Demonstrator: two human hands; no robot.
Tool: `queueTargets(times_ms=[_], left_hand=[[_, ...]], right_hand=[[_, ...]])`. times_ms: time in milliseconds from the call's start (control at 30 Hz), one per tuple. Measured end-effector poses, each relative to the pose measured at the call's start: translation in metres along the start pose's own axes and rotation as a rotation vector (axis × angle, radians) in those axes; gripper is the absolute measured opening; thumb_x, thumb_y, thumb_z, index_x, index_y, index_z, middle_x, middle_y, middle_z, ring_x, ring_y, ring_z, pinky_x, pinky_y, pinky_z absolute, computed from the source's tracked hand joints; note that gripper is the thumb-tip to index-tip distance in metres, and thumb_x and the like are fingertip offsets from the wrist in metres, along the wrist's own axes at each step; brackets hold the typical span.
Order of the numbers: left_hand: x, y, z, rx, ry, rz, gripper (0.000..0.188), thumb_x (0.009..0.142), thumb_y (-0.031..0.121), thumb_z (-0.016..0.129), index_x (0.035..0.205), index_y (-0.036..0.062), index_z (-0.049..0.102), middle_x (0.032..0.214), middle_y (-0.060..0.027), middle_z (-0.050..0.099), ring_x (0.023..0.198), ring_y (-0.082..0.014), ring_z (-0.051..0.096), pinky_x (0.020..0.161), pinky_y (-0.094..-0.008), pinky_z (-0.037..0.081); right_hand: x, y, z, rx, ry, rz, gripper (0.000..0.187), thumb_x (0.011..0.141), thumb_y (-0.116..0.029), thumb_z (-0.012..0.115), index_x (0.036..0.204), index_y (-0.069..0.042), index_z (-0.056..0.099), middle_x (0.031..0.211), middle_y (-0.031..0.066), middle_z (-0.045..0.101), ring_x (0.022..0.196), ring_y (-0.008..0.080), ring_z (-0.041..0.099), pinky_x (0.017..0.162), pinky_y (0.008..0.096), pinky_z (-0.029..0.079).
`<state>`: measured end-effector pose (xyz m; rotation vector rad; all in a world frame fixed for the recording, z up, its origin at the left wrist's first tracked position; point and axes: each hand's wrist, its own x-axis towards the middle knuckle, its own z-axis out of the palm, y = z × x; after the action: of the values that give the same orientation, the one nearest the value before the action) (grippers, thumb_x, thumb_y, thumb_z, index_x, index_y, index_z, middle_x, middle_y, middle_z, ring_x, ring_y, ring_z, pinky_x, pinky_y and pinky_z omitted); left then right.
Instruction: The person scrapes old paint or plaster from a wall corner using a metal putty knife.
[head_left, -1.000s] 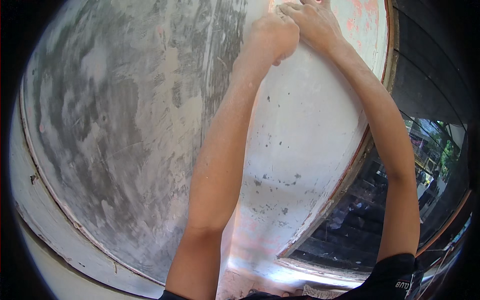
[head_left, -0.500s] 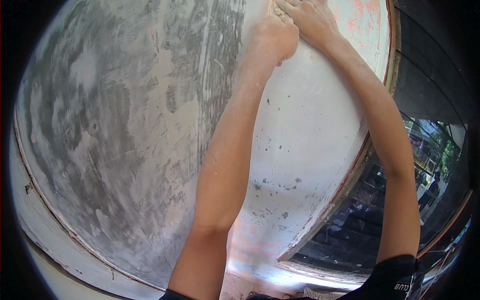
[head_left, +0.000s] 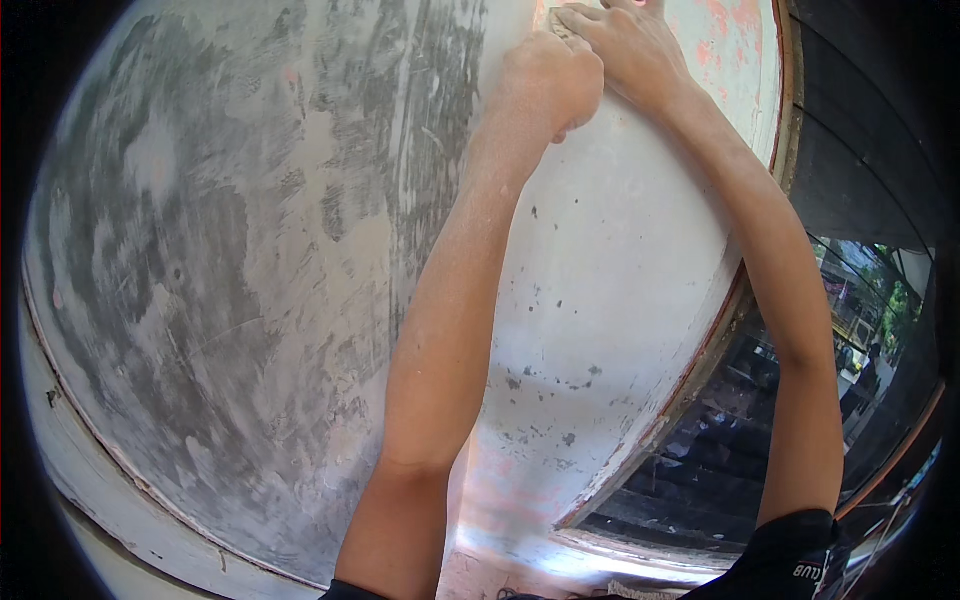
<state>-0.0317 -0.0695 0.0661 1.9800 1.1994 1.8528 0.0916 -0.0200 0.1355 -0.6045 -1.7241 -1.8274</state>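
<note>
High up, where the grey patchy wall (head_left: 230,220) meets the narrower white wall (head_left: 600,270), my hands work close together. My left hand (head_left: 555,82) is a closed fist, its knuckles dusted pale, against the corner. From its top pokes a small, tan, worn piece, perhaps folded sandpaper (head_left: 562,24). My right hand (head_left: 632,52) presses its fingers over this same piece from the right side. Most of the piece is hidden under the fingers. Both forearms reach up from the lower edge, bare below dark sleeves.
Reddish patches (head_left: 735,30) show through the white paint near the top right. A worn wooden frame (head_left: 660,430) edges the white wall, beside dark slatted glass panes (head_left: 690,470) with reflections. A pale ledge (head_left: 110,480) curves along the lower left.
Both hands have shifted slightly right and down in the picture, still together on the tan piece. The view itself has moved a little, with the wall marks now lower.
</note>
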Motion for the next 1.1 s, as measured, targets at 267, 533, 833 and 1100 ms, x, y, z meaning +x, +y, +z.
queueTargets(times_ms=[267,533,833,1100], left_hand=[[0.029,-0.005,-0.003,0.527,0.02,0.34,0.037,0.093,0.014,0.036,0.1,-0.009,0.065,0.081,-0.0209,0.07,0.063,-0.0259,0.069,0.062,-0.0367,0.056],[0.027,0.007,-0.002,0.021,0.015,0.052,0.042,0.095,0.019,0.037,0.11,-0.0126,0.059,0.081,-0.0225,0.07,0.064,-0.0277,0.07,0.063,-0.0379,0.057],[-0.017,-0.002,0.021,-0.113,0.124,0.104,0.048,0.098,0.024,0.038,0.091,-0.0166,0.062,0.077,-0.0309,0.067,0.064,-0.0351,0.069,0.063,-0.0437,0.056],[-0.015,-0.023,0.026,-0.195,0.091,0.019,0.033,0.097,0.028,0.044,0.085,-0.0002,0.055,0.063,-0.0057,0.051,0.049,-0.0166,0.048,0.044,-0.0342,0.038]], right_hand=[[0.016,0.004,0.0,0.005,-0.002,0.03,0.019,0.089,-0.023,0.057,0.091,-0.009,0.07,0.089,0.0055,0.071,0.104,0.0271,0.057,0.097,0.0594,0.032],[0.023,0.009,-0.001,0.0,-0.046,0.053,0.021,0.091,-0.024,0.057,0.098,-0.009,0.071,0.098,0.0032,0.072,0.106,0.0269,0.055,0.1,0.0592,0.031],[-0.018,0.006,0.002,0.082,0.118,-0.044,0.022,0.091,-0.024,0.058,0.103,-0.01,0.069,0.102,0.0021,0.071,0.104,0.0239,0.056,0.098,0.0554,0.034],[-0.02,-0.007,0.011,0.064,0.066,-0.089,0.021,0.087,-0.023,0.059,0.099,-0.009,0.07,0.095,0.0028,0.071,0.104,0.0237,0.057,0.096,0.0539,0.036]])
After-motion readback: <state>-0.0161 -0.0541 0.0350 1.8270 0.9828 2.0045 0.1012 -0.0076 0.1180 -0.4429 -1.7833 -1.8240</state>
